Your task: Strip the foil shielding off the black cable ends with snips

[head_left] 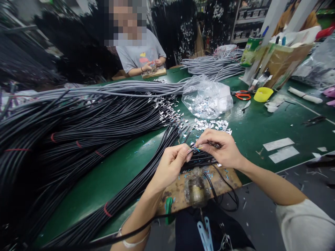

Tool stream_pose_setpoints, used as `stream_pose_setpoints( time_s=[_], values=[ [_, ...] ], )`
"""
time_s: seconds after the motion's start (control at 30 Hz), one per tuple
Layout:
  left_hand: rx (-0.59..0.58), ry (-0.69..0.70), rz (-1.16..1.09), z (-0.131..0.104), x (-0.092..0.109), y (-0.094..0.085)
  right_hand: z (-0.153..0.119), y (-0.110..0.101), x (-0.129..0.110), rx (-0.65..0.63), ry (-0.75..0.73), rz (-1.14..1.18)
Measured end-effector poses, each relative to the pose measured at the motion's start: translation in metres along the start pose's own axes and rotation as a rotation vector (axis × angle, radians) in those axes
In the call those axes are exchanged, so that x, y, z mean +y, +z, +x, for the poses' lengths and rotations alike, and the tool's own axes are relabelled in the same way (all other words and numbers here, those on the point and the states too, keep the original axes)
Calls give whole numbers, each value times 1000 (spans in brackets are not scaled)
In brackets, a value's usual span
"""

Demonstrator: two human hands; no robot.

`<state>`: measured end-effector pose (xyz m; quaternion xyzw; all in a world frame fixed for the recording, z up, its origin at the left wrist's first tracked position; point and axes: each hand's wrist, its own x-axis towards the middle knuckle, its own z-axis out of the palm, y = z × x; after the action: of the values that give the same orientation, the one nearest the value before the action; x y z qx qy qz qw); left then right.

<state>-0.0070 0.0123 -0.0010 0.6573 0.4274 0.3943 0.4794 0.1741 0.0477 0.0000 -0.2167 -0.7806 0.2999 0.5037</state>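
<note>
My left hand (pixel 170 165) is closed around the stripped end of a black cable (pixel 138 230), which trails along my left forearm toward the lower left. Thin coloured wires (pixel 198 149), a yellow one among them, stick out past its fingertips. The thumb and finger of my right hand (pixel 222 146) pinch at these wires. Something dark lies in the right palm, too hidden to name. Below both hands is a worn wooden board (pixel 175 190), carrying a block-like metal fixture (pixel 196 190) and scattered blue wire scraps.
Bundles of black cables (pixel 110 118) cover the left, with grey cables (pixel 117 88) across them. A clear plastic bag (pixel 206 99) sits beyond my hands near foil scraps (pixel 213 124). Orange-handled scissors (pixel 243 95) and a yellow tape holder (pixel 263 94) lie right. Another person (pixel 142 52) works opposite.
</note>
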Motion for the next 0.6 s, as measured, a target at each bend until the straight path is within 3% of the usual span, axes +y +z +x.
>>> stream_pose_setpoints(
  time_s=[0.17,0.33,0.43,0.6],
  values=[
    [112,93,282,-2,3,4,1,-5,-1,-30,42,-43],
    [313,480,645,-1,-3,4,2,-6,-2,-32,188,-53],
    [274,656,785,-1,-7,4,3,-5,-1,-56,284,17],
    [250,678,753,-3,-11,5,2,0,2,-96,333,296]
  ],
)
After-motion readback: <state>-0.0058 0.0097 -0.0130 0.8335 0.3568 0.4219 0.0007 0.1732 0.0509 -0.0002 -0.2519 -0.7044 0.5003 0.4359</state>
